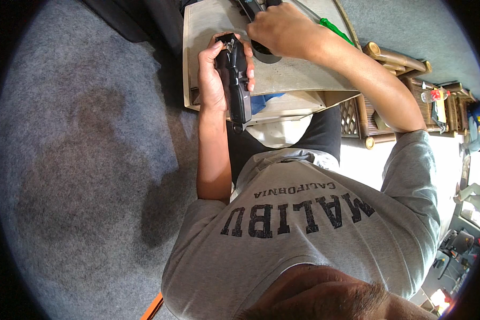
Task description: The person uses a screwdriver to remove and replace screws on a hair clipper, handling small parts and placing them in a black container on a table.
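Observation:
A black hair clipper [233,88] lies upright along my left hand [211,80], blade end away from me. The fingers wrap round its body, with the thumb beside the metal blade. Over the wooden table [304,74], my right hand [285,31] reaches out with its fingers curled down. What it grips, if anything, is hidden. Under and beside that hand is a dark round dish-like thing [265,54], partly covered. Just beyond the fingers lies a black object [249,7], cut off by the top edge. A green-handled screwdriver [336,30] lies to the right of my right hand.
The table has an open shelf beneath its top, with blue cloth [264,101] inside. Bamboo furniture [376,114] stands to the right, with a red-capped bottle [434,96] on it. Grey carpet [85,133] spreads to the left. A dark piece of furniture [138,18] borders the table's far left.

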A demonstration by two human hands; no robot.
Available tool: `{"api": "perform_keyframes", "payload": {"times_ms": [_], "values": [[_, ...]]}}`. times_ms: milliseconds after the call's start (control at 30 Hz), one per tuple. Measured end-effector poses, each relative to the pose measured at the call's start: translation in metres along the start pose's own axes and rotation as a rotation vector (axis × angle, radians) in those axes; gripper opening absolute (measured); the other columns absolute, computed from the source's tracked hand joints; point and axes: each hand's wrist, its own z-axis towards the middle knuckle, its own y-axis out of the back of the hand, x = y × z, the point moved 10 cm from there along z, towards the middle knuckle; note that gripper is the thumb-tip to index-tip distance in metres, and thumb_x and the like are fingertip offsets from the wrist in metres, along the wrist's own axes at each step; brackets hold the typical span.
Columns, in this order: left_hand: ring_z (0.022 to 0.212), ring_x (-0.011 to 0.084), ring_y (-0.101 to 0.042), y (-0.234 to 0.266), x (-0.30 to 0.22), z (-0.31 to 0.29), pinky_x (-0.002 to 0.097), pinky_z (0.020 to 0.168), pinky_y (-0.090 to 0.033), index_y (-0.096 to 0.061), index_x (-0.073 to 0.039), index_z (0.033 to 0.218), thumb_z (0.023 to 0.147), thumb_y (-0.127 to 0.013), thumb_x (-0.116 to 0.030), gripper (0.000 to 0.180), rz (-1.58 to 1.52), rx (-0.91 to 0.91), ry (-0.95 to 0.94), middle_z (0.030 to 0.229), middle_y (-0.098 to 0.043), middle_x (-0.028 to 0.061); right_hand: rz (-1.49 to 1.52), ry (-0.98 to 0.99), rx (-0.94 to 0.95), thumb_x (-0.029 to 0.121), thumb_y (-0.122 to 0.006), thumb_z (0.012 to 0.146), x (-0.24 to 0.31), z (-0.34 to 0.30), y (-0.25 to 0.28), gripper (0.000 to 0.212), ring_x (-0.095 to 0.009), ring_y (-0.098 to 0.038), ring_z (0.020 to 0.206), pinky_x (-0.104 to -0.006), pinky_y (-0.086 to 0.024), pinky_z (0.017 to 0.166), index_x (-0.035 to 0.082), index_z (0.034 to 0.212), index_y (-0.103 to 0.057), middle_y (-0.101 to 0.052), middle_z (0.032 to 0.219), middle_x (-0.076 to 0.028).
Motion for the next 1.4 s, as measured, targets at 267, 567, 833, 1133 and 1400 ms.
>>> {"api": "perform_keyframes", "payload": {"times_ms": [267, 567, 833, 1133, 1400], "values": [[0.063, 0.0213, -0.064, 0.001, 0.001, 0.0, 0.0361, 0.045, -0.056, -0.055, -0.008, 0.119, 0.106, -0.042, -0.039, 0.036, 0.007, -0.013, 0.009, 0.095, -0.065, 0.0162, 0.019, 0.035, -0.02, 0.012, -0.07, 0.089, 0.0, 0.005, -0.005, 0.021, -0.032, -0.077, 0.101, -0.0439, -0.062, 0.08, 0.008, 0.109, -0.076, -0.077, 0.11, -0.012], [0.064, 0.0218, -0.065, 0.002, 0.0, 0.0, 0.0368, 0.045, -0.056, -0.052, -0.007, 0.121, 0.106, -0.042, -0.039, 0.037, 0.038, 0.0, -0.007, 0.096, -0.064, 0.0172, 0.228, -0.151, 0.215, 0.022, -0.063, 0.093, -0.038, -0.003, 0.029, 0.028, -0.043, -0.074, 0.094, -0.0513, -0.059, 0.081, -0.002, 0.096, -0.077, -0.077, 0.095, -0.023], [0.063, 0.0214, -0.064, 0.002, 0.001, 0.0, 0.0364, 0.045, -0.056, -0.052, -0.007, 0.12, 0.106, -0.041, -0.039, 0.037, 0.028, -0.003, -0.002, 0.095, -0.064, 0.0168, 0.1, 0.022, 0.229, 0.017, -0.059, 0.094, -0.017, -0.002, 0.005, 0.026, -0.039, -0.076, 0.093, -0.0484, -0.059, 0.08, 0.0, 0.094, -0.079, -0.078, 0.096, -0.022], [0.062, 0.0214, -0.065, 0.003, 0.0, -0.001, 0.0364, 0.046, -0.056, -0.053, -0.007, 0.12, 0.106, -0.041, -0.039, 0.037, 0.04, -0.007, 0.001, 0.094, -0.065, 0.0156, -0.052, 0.043, 0.173, 0.019, -0.066, 0.091, -0.006, 0.01, -0.009, 0.023, -0.036, -0.077, 0.091, -0.0474, -0.06, 0.076, 0.002, 0.09, -0.08, -0.079, 0.094, -0.019], [0.062, 0.0209, -0.064, 0.004, 0.0, -0.002, 0.0366, 0.046, -0.056, -0.053, -0.007, 0.121, 0.106, -0.042, -0.04, 0.038, 0.062, -0.004, -0.009, 0.095, -0.065, 0.0158, -0.07, 0.056, 0.025, 0.009, -0.069, 0.09, 0.01, 0.01, -0.001, 0.017, -0.032, -0.078, 0.096, -0.0421, -0.063, 0.08, 0.006, 0.103, -0.079, -0.08, 0.101, -0.011]]}}
